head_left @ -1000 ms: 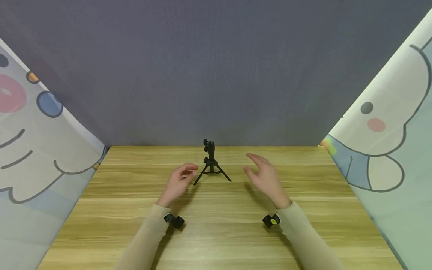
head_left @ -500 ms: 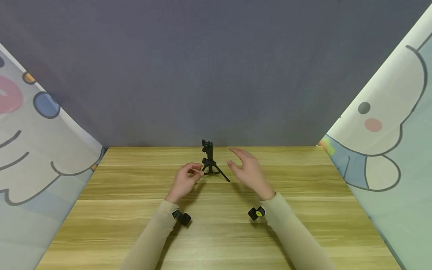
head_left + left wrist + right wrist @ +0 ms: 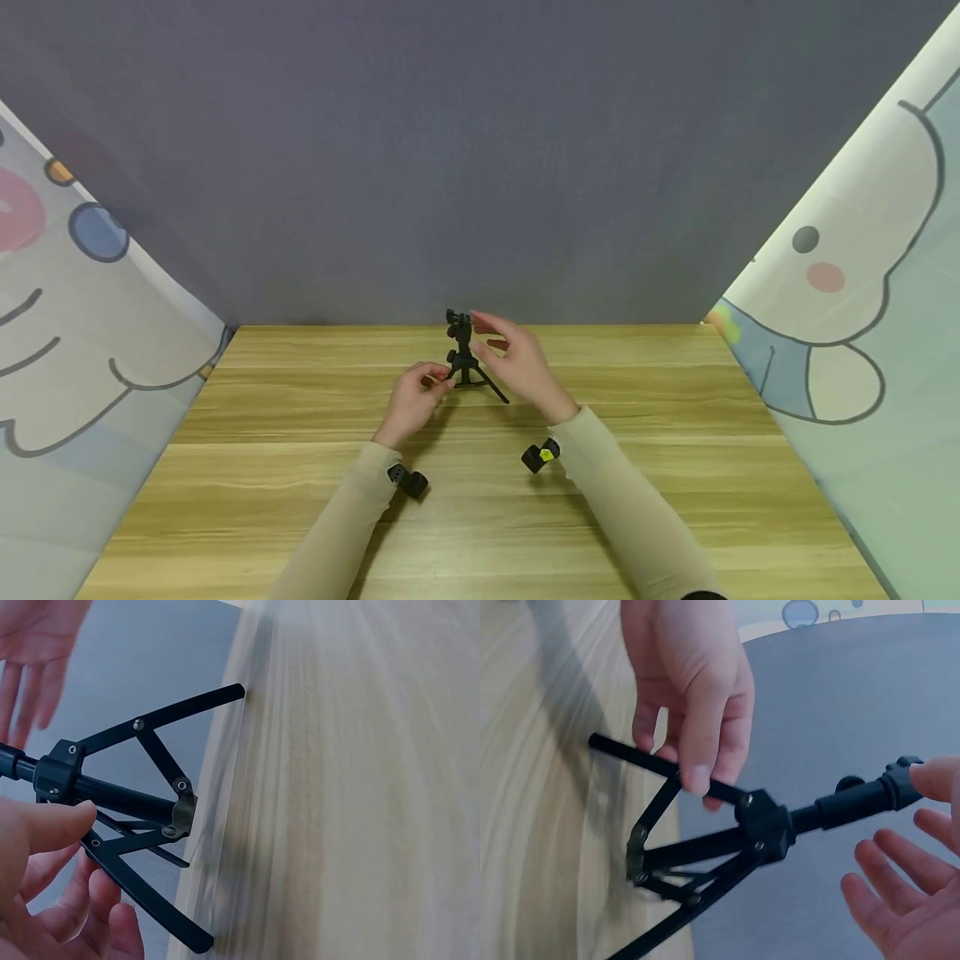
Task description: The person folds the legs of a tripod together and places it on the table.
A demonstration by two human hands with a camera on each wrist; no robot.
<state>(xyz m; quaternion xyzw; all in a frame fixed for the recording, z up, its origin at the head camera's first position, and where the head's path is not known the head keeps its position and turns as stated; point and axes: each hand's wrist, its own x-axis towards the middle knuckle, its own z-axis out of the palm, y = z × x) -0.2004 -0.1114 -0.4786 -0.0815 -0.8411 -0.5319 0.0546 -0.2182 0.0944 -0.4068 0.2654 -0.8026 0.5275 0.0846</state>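
Note:
A small black tripod (image 3: pixel 464 362) stands upright near the table's back edge with its legs spread. My left hand (image 3: pixel 411 403) pinches its left leg; in the right wrist view the thumb (image 3: pixel 700 754) lies over that leg, with fingers behind it. On the other side, my right hand (image 3: pixel 523 372) is beside the upper column, its fingers (image 3: pixel 900 874) parted and loosely bent. Its thumb overlaps the tripod's head (image 3: pixel 904 777) in the right wrist view; whether they touch I cannot tell. Braces and rivets join the legs (image 3: pixel 191 705) to the centre post in the left wrist view.
The wood-grain table (image 3: pixel 480 517) ends at a grey upright backdrop (image 3: pixel 480 167). Cartoon-printed panels stand at the left (image 3: pixel 97 333) and right (image 3: pixel 847 333). Both wrists carry small black cameras (image 3: pixel 408 482).
My right hand has moved left, from well clear of the tripod to beside its upper column. My left hand has shifted slightly right and taken hold of the leg. The tripod keeps standing in place.

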